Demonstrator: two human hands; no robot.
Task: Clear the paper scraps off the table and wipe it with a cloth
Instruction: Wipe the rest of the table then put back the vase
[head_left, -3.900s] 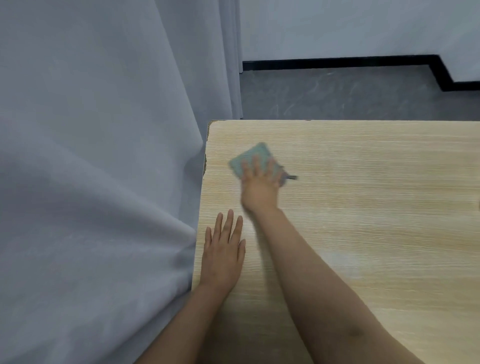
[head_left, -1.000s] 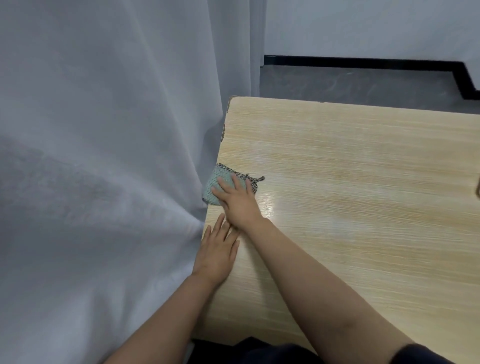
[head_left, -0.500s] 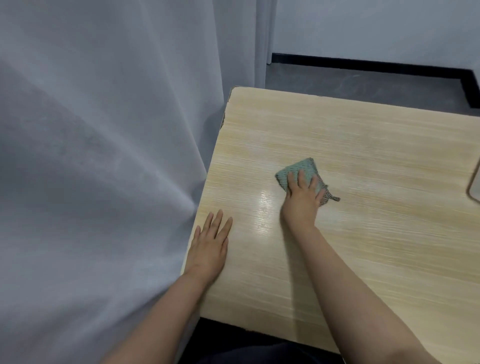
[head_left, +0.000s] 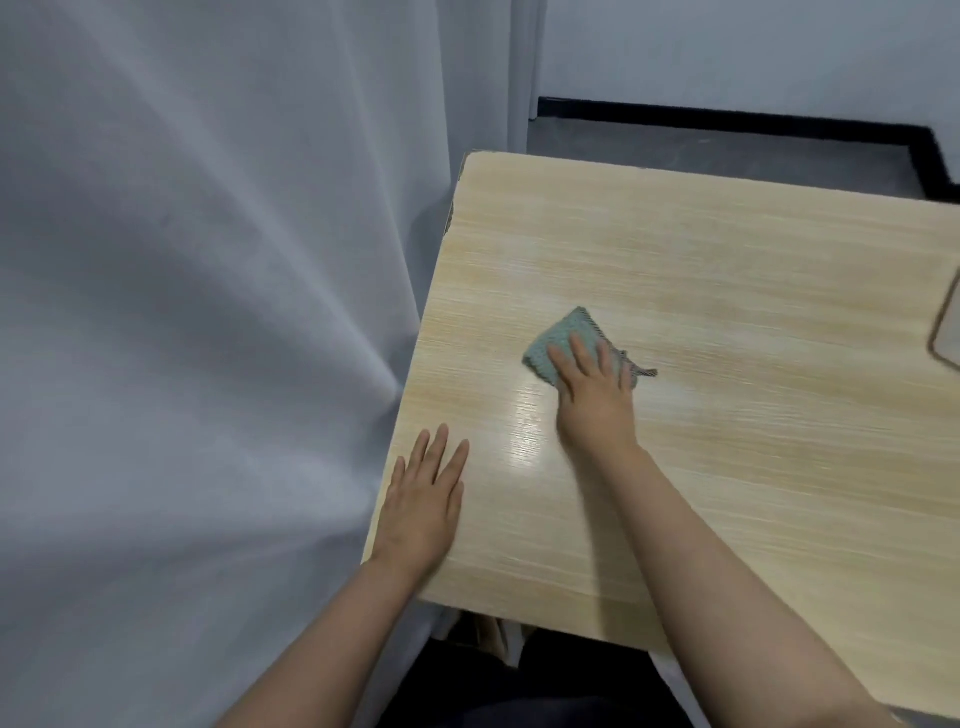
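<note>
A light wood-grain table (head_left: 727, 291) fills the right of the view. On its left-middle lies a small teal cloth (head_left: 563, 338) with a dark frayed edge. My right hand (head_left: 595, 400) presses flat on the cloth with straight fingers. My left hand (head_left: 423, 499) rests flat on the table near its left front corner, fingers straight, holding nothing. A wet sheen shows between the two hands. No paper scraps are in sight.
A grey curtain (head_left: 208, 312) hangs against the table's left edge. Grey floor (head_left: 701, 150) and a black skirting strip lie beyond the far edge. A flat object with a dark rim (head_left: 948, 327) pokes in at the right border.
My right hand slid the cloth from the table's left edge to the middle a second ago and has since drawn it slightly back left. The left hand stayed flat.
</note>
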